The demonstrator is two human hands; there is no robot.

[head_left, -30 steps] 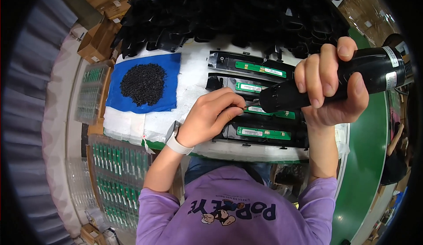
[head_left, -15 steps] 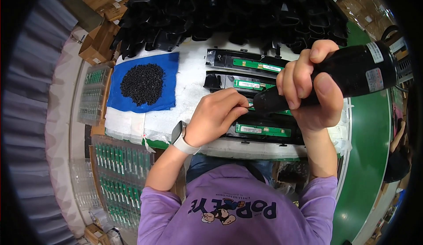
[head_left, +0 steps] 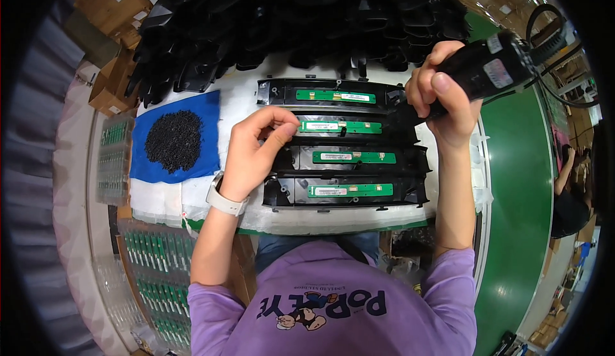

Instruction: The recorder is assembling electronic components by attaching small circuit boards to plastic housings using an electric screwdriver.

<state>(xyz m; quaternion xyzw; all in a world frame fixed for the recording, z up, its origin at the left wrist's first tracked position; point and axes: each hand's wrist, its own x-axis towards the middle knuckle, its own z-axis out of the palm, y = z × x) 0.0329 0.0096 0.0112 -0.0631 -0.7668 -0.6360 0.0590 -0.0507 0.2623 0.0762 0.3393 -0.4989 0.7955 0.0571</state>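
Observation:
My right hand (head_left: 450, 103) is wrapped round a black electric screwdriver (head_left: 480, 68), its body tilted up to the right and its tip end dark against the black parts. My left hand (head_left: 256, 145) has thumb and forefinger pinched at the left end of a green circuit board (head_left: 355, 127), in the second black plastic housing (head_left: 400, 118) from the far side. Whatever sits between those fingertips is too small to make out. Three more housings lie parallel, each with a green board: the farthest board (head_left: 320, 95), the third board (head_left: 339, 157) and the nearest board (head_left: 365, 190).
A pile of small black screws (head_left: 173, 139) lies on a blue cloth (head_left: 208, 116) at the left. Black plastic parts (head_left: 301, 23) are heaped along the far side. Trays of green boards (head_left: 157, 253) stand at lower left. A cable (head_left: 544, 48) trails from the screwdriver.
My left hand has moved from the third housing to the left end of the second board. The screwdriver has drawn away from the third housing, up and right relative to it. The view has shifted.

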